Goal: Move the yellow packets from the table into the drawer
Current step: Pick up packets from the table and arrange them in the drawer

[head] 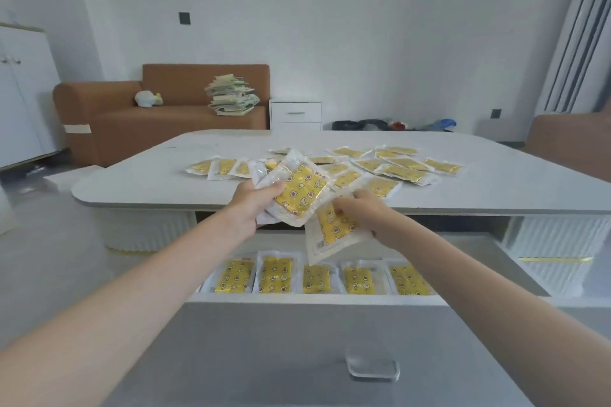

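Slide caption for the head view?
Left hand grips several yellow packets, right hand holds one packet over the row in the open drawer; many lie on the table.

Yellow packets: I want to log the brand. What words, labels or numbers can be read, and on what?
Nothing is legible.
On the clear plastic packet with yellow star-and-moon print in the right hand: small printed patch near its lower corner, too blurred.
On the stack of paper booklets on the brown sofa: print too small.

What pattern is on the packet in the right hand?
The packet in the right hand is yellow with small flower and star shapes; the head view shows it.
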Demonstrator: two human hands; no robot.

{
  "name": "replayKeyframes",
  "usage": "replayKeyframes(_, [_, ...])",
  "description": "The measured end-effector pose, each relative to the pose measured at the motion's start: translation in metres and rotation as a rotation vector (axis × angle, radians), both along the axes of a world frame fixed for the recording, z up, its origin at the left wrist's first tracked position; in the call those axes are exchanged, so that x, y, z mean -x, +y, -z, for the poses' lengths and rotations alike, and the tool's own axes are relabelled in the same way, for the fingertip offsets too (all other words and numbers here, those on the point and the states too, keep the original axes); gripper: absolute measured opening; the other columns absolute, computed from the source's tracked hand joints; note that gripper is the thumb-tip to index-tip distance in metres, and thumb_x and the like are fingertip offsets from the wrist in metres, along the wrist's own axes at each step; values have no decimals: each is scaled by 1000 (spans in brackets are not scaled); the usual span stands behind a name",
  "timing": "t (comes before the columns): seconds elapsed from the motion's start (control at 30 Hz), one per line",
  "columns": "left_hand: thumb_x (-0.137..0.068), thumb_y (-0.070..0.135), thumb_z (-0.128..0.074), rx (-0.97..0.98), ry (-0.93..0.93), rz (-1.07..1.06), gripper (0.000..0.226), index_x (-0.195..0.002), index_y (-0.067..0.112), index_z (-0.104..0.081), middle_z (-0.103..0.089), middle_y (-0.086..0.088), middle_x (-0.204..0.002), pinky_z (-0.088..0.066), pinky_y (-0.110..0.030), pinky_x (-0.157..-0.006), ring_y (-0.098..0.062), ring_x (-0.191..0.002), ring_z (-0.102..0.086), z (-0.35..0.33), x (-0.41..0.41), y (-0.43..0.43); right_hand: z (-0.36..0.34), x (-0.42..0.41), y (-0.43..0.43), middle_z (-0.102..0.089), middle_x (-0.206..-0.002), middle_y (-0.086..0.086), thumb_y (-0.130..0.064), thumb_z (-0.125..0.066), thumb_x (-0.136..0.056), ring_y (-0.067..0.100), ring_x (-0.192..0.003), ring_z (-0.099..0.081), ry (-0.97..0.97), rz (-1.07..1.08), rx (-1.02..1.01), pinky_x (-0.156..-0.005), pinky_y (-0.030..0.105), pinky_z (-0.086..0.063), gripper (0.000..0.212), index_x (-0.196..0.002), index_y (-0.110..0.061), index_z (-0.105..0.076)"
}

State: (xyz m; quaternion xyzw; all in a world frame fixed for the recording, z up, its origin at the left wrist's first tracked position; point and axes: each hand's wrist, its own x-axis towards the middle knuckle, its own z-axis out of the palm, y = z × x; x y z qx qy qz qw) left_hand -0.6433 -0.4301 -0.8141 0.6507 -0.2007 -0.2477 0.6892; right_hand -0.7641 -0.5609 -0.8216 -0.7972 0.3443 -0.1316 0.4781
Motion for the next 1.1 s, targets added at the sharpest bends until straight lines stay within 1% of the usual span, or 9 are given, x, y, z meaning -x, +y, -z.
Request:
replayKeyframes(0.17, [-91,5,-59,-178,20,51,34,-124,-4,-54,-62,-21,-118,-50,-44,-79,-29,-87,-62,1,7,-1,7,22,-9,-49,-66,2,-11,-51,-92,12,-51,-45,139,-5,-24,-39,14,-36,9,-87,-9,-44])
replayKeyframes(0.27, [-87,8,-65,-309,-36,107,40,-123,-4,-51,-63,-20,-118,-52,-42,-84,-31,-97,-64,9,9,-12,18,25,-22,-54,-74,5,-11,-54,-91,14,-61,-52,233,6,5,-54,24,-48,7,-92,-6,-49])
replayKeyframes(0.37, [-85,11,-68,-417,-75,155,44,-123,-1,-51,-64,-18,-116,-51,-45,-93,-32,-106,-63,22,5,-29,28,23,-38,-62,-99,10,-7,-53,-93,21,-83,-61,309,31,-21,-79,32,-56,2,-91,-6,-52])
replayKeyframes(0.43, [-86,7,-66,-449,-38,182,38,-121,-1,-54,-64,-18,-117,-50,-46,-95,-32,-108,-62,29,3,-39,34,21,-45,-61,-111,10,-6,-51,-95,23,-96,-62,367,22,-25,-84,31,-55,3,-97,-4,-52])
replayKeyframes(0.57, [-87,7,-64,-517,1,319,18,-104,2,-61,-66,-16,-111,-45,-45,-101,-30,-111,-60,38,-5,-50,46,13,-58,-58,-127,13,-1,-52,-94,26,-113,-60,459,4,-44,-87,32,-55,29,-123,0,-51])
replayKeyframes(0.7, [-90,8,-59,-532,75,558,24,-114,3,-60,-67,-16,-113,-55,-38,-86,-27,-100,-65,37,-18,-46,52,1,-63,-56,-133,10,2,-54,-92,23,-117,-58,542,-37,-77,-82,26,-53,37,-129,-1,-52])
replayKeyframes(0.83, [-90,9,-58,-658,48,779,34,-123,3,-57,-65,-18,-120,-58,-37,-82,-28,-105,-65,47,-30,-38,61,-7,-70,-49,-138,13,1,-47,-96,25,-122,-55,585,-34,-89,-94,30,-49,39,-135,2,-45])
replayKeyframes(1.0, [-89,1,-58,-670,162,497,20,-109,-2,-57,-70,-16,-88,-59,-35,-62,-24,-74,-69,75,-39,-48,76,-13,-85,-47,-138,16,0,-49,-95,27,-118,-58,640,0,-34,-91,31,-52,42,-137,3,-40])
replayKeyframes(1.1, [-90,1,-58,-688,234,382,24,-112,-5,-51,-67,-19,-89,-58,-34,-54,-28,-76,-66,90,-44,-61,85,-13,-88,-49,-135,21,0,-47,-95,28,-113,-62,654,-2,66,-92,30,-53,40,-134,5,-40])
